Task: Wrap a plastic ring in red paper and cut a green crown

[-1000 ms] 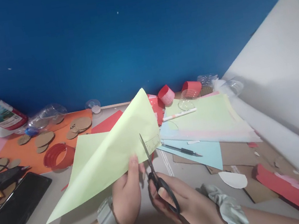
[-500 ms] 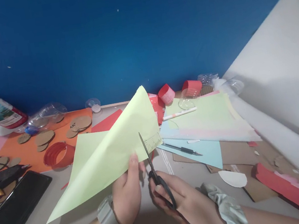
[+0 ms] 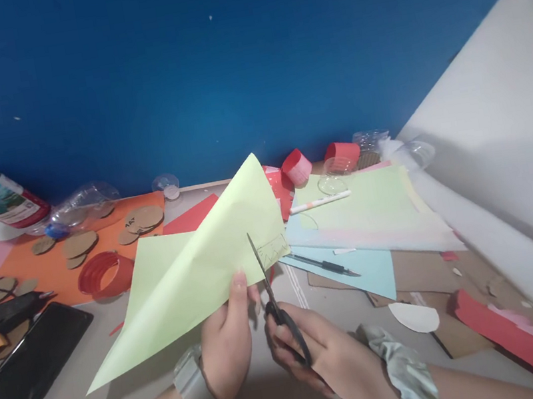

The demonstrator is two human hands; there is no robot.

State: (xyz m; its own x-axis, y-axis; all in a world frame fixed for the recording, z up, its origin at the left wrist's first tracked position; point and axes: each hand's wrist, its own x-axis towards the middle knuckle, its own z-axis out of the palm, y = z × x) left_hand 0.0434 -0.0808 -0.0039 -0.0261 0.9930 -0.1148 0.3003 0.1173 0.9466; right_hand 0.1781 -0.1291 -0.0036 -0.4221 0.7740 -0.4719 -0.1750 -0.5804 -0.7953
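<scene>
Our scissors [image 3: 274, 307] now sit slightly further left at the handles, our right grip [image 3: 325, 348] clasping them, our left grip [image 3: 229, 347] pinching green paper [image 3: 210, 262] above the counter [image 3: 102, 330], its zigzag-marked strip [image 3: 273, 250] seemingly not yet cut free.

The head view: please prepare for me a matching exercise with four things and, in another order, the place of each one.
Things
1. Bent pale green paper sheet
2. Black-handled metal scissors
3. Slim black pen
4. Round brown cardboard discs

Places
A. In the right hand
B. On flat orange paper
C. In the left hand
D. On light blue paper

Right pairs: 1-C, 2-A, 3-D, 4-B
</scene>
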